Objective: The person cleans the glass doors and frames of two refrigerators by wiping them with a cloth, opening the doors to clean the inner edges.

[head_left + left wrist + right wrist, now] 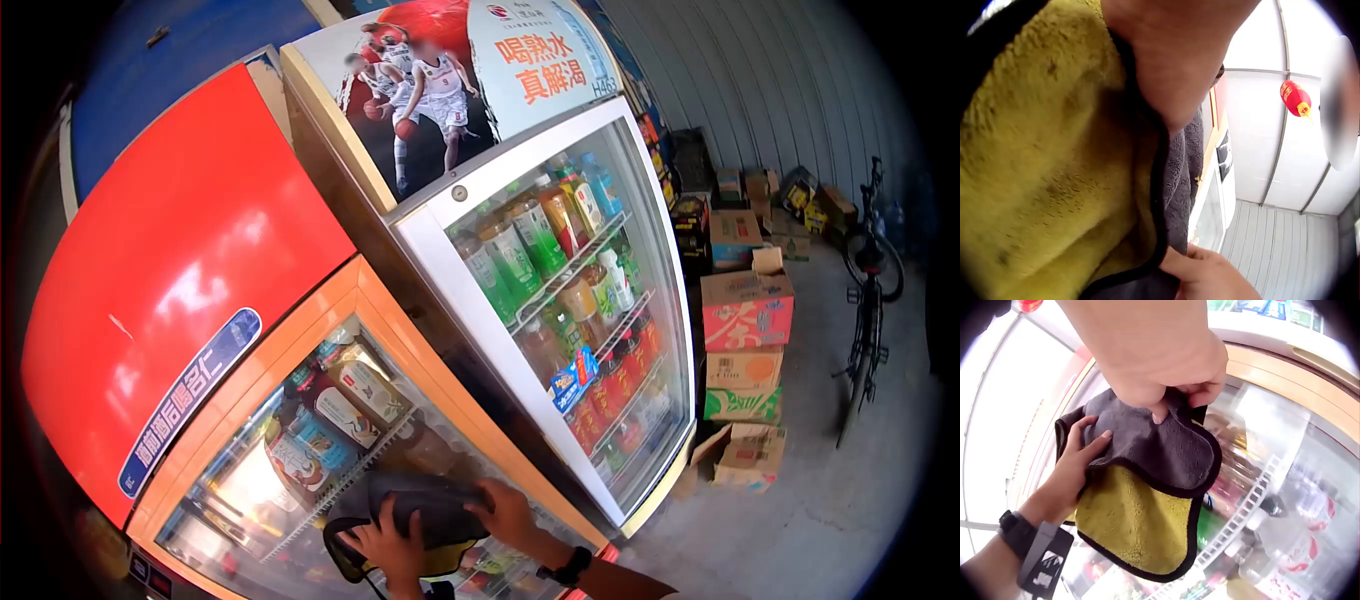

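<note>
A plush cloth [1147,444], dark grey on one side and yellow on the other with a black border, is folded loosely in front of the orange-framed cooler. My right hand [1160,356] pinches its upper edge between thumb and bent fingers. Over the grey side lie the fingers of my left hand [395,550], which holds the cloth at its other end. In the left wrist view the yellow side [1054,162] fills much of the picture, and my right hand [1213,275] pinches the black border below.
Behind the cloth stands a red-topped cooler [200,280] with bottled drinks [345,410] behind its glass. A white-framed drinks cooler [430,235] is to its right. Stacked cartons [745,310] and a bicycle [868,300] stand farther right.
</note>
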The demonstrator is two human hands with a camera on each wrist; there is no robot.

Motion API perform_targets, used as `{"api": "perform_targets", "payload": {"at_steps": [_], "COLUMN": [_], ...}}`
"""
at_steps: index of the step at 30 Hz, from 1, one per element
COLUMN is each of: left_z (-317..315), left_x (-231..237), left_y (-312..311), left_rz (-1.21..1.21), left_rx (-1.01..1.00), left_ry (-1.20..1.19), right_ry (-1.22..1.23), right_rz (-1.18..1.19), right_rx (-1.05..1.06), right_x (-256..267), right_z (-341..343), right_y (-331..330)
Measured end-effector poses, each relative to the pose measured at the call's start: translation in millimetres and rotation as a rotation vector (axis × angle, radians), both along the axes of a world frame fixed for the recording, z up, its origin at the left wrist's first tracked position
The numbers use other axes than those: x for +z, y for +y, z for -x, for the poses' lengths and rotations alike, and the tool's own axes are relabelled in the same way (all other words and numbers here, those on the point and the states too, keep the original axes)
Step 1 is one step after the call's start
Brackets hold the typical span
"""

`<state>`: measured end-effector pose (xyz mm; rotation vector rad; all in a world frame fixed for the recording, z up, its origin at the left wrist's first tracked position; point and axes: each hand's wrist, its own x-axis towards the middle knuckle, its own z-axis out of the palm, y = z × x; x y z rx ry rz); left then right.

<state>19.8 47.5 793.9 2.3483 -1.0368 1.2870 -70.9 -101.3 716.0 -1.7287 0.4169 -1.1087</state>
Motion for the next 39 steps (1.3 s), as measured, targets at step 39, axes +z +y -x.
{"api": "perform_targets", "payload": {"at_steps": [39], "left_z": [60], "left_x": [-88], "left_y": [-225], "left_rz": [0.449], "left_rx": [-0.167], "left_ry": [0.227], "right_ry": [0.092], "right_rz": [0.359], "right_rx": [0.27], "right_x": [26], "right_z": [101], "right_y": [-292]}}
